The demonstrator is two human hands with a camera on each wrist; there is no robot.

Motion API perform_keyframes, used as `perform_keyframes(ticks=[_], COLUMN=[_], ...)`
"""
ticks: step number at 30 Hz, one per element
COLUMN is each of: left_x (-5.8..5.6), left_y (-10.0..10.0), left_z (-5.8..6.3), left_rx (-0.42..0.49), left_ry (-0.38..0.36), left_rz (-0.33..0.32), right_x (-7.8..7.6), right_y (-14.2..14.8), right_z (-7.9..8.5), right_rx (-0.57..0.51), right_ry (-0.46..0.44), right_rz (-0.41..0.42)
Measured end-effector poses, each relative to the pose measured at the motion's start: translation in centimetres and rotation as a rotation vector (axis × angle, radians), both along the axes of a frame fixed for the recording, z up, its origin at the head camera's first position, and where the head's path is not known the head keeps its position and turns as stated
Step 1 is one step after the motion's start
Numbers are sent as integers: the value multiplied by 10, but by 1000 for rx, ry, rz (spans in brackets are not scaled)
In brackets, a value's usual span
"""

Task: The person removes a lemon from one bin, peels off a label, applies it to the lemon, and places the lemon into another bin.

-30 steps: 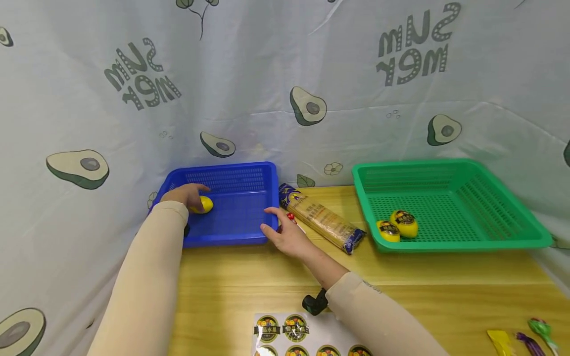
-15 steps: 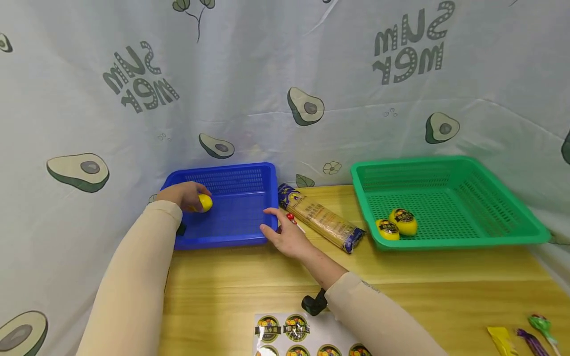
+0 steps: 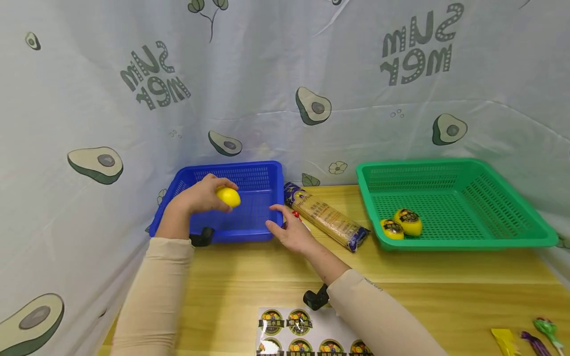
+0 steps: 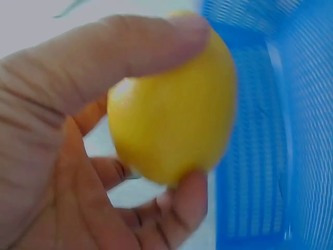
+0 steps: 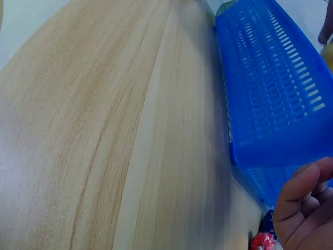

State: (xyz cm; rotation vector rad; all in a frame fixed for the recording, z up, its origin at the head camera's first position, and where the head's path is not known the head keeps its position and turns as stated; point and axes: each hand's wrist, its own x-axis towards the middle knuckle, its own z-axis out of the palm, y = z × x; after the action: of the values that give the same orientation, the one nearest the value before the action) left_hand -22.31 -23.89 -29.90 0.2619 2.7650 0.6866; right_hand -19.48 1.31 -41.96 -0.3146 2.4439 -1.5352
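Note:
My left hand [image 3: 202, 198] holds a plain yellow lemon [image 3: 228, 197] over the blue basket [image 3: 242, 235]. In the left wrist view the thumb lies across the lemon [image 4: 174, 114], with fingertips against its other side. My right hand [image 3: 291, 235] is at the right front corner of the blue basket, thumb and forefinger spread near its rim. The right wrist view shows this hand [image 5: 307, 208] with fingers loosely bent in front of the basket wall [image 5: 276, 83]. Two lemons [image 3: 408, 222] with dark round labels lie in the green basket [image 3: 472, 243].
A long pack of dried noodles [image 3: 327, 215] lies between the baskets, a red-wrapped item [image 3: 296, 214] beside it. A sheet of round stickers [image 3: 307, 331] lies at the front. Several wrapped sweets [image 3: 505, 341] are at front right. A printed curtain [image 3: 267, 74] hangs behind.
My left hand has lifted the lemon from the left part of the blue basket and brought it to the right. The right hand stays at the basket's corner.

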Motion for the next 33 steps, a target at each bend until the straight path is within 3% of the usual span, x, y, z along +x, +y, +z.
perform_keyframes(ticks=[3, 8, 11, 13, 18, 22, 28, 33], left_x=[32, 92, 117, 128, 144, 150, 154, 147], left_y=[7, 21, 28, 31, 41, 54, 73, 90], left_z=[-9, -36, -46, -48, -54, -68, -90, -105], left_rx=[122, 395, 476, 474, 423, 436, 421, 388], left_ry=[125, 316, 358, 367, 354, 272, 169, 102], left_rz=[105, 310, 378, 380, 300, 251, 190, 60], right_x=[0, 3, 3, 2, 0, 6, 35, 67], right_y=[-1, -2, -2, -2, 7, 28, 70, 99], right_z=[1, 2, 4, 6, 12, 17, 22, 18], right_rx=[-11, -19, -17, -11, -97, -217, -227, -198], right_ry=[-16, -44, -43, -37, -58, -75, -72, -32], right_rz=[2, 13, 11, 12, 33, 10, -33, -57])
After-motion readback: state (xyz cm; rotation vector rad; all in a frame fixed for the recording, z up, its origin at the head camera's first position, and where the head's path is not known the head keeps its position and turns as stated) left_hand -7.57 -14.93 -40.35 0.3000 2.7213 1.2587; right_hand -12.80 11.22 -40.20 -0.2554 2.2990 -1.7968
